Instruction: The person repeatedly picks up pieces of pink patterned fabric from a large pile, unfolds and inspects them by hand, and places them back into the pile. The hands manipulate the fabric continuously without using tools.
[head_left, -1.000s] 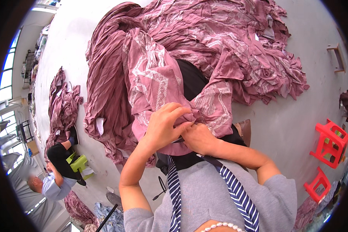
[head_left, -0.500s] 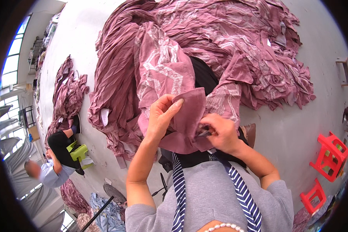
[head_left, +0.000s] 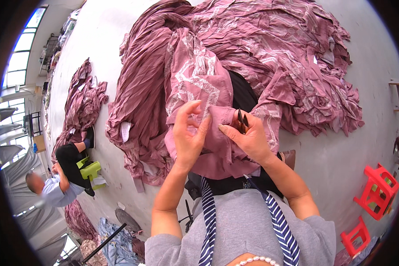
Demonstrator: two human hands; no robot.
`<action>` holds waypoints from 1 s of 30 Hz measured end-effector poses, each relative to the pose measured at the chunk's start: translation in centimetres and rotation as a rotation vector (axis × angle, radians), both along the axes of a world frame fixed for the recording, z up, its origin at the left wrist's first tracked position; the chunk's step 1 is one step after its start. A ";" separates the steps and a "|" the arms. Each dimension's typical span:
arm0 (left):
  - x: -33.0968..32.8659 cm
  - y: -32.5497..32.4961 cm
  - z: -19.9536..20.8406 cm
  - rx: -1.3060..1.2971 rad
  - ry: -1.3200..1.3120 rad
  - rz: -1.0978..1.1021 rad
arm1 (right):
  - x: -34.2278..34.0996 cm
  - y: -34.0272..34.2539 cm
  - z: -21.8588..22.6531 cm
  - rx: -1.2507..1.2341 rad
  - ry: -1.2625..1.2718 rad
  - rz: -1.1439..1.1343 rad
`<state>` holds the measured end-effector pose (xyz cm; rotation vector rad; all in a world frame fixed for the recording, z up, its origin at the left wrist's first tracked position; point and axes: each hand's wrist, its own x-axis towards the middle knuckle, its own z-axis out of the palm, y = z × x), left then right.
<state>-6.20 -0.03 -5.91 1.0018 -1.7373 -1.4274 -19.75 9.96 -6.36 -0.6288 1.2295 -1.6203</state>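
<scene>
A pink-mauve garment with white patterned bands (head_left: 199,84) lies across my lap. My left hand (head_left: 188,135) is over it, its index finger and thumb apart and the other fingers curled. Its thumb tip is at the left edge of a raised plain flap (head_left: 218,117) of the cloth. Pinched by my right hand (head_left: 252,139) is the right side of this flap, the thumb lying on top. Dark thread snips (head_left: 242,122) are also tucked in that hand, their two points up and slightly apart; my fingers hide their lower part.
A large heap of the same pink cloth (head_left: 292,66) spreads over the floor ahead. To the left, a person (head_left: 60,186) sits on a green stool (head_left: 90,170) beside another pile (head_left: 82,108). Two red stools (head_left: 371,190) stand at the right. Blue cloth (head_left: 113,241) lies lower left.
My left finger and thumb have come apart from their pinch on the cloth. The flap has turned to its paler side and lies lower. My right hand has moved up, and the snips now show.
</scene>
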 end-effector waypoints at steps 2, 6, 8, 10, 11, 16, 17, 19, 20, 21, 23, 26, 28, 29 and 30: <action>-0.2 0.4 0.7 -0.371 -0.095 0.081 | -0.1 -0.7 -0.2 -0.006 0.148 0.007; 1.4 2.2 0.6 0.009 -0.083 -0.147 | -1.5 -2.6 1.3 -0.043 0.131 0.198; 1.2 2.0 0.1 0.184 0.050 -0.201 | -2.1 -3.5 1.9 -0.081 -0.085 0.356; 1.3 2.0 0.7 0.415 0.125 -0.072 | -3.2 -3.0 1.1 -0.054 0.181 0.211; 1.8 2.1 0.3 0.336 0.103 -0.035 | -4.0 -2.1 0.7 -0.006 0.193 0.189; 4.3 2.1 -0.8 0.352 0.048 0.016 | -5.3 3.2 -1.7 0.158 0.380 0.232; 4.6 2.2 -0.8 0.381 0.037 0.020 | -5.0 4.0 -1.7 0.179 0.415 0.269; 5.5 2.3 -0.6 0.452 0.040 0.028 | -4.1 5.0 -1.1 0.208 0.482 0.347; 5.7 2.4 -0.5 0.487 0.041 0.032 | -3.7 5.3 -1.2 0.162 0.576 0.373; 5.7 2.4 -0.6 0.374 -0.008 0.050 | -3.3 5.6 -1.6 0.115 0.673 0.395; 5.2 2.6 -0.6 0.147 -0.104 0.080 | -2.8 5.8 -2.3 0.084 0.740 0.408; 4.0 2.3 0.4 -0.675 -0.476 -0.013 | -2.3 5.8 -3.0 0.130 0.653 0.381; 3.1 2.6 1.1 -0.784 -0.371 -0.100 | -2.6 5.3 -2.1 0.166 0.563 0.361; 2.9 3.0 1.2 -0.790 -0.329 -0.214 | -2.9 5.0 -1.6 0.185 0.519 0.350; 2.7 3.3 1.2 -0.796 -0.284 -0.330 | -3.1 4.8 -1.1 0.202 0.506 0.347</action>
